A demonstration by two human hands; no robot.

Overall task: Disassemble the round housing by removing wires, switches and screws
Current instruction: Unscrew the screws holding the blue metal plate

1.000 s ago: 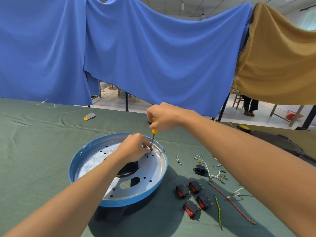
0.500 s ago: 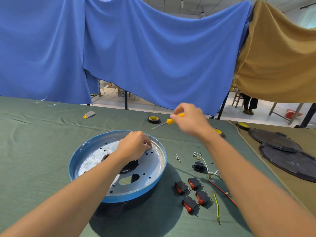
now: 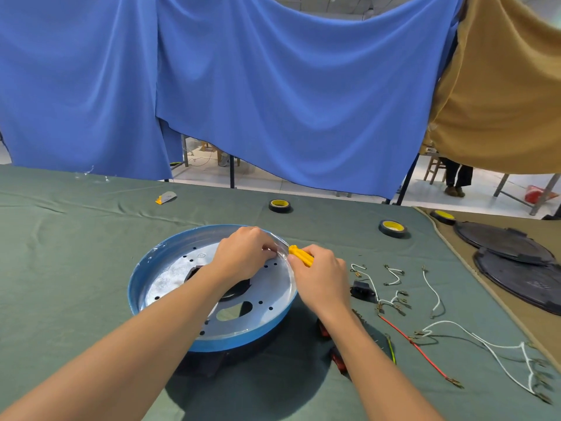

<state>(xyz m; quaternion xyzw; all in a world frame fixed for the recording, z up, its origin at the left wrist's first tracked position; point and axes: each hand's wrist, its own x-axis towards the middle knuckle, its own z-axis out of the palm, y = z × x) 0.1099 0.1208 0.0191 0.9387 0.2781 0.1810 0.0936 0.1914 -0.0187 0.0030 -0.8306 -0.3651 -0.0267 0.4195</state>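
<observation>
One round housing [image 3: 243, 341], blue-walled with a silvery, hole-dotted plate, sits under two hands. The left hand [image 3: 243, 256] curls at its far rim; what it holds, I can't tell. The right hand [image 3: 321, 278] grips one yellow screwdriver [image 3: 300, 256]. Beyond lie three tape rolls [image 3: 279, 205]; farther right, two dark lids [image 3: 501, 241].

A green cloth covers the tabletop [image 3: 76, 268]. One black, yellow-cored tape roll [image 3: 279, 205] lies at its far side and a second roll [image 3: 392, 228] further right. A third roll [image 3: 443, 216] sits on the tan mat [image 3: 543, 332] near two overlapping dark round covers [image 3: 501, 241]. Blue drapes [image 3: 273, 101] hang behind.
</observation>
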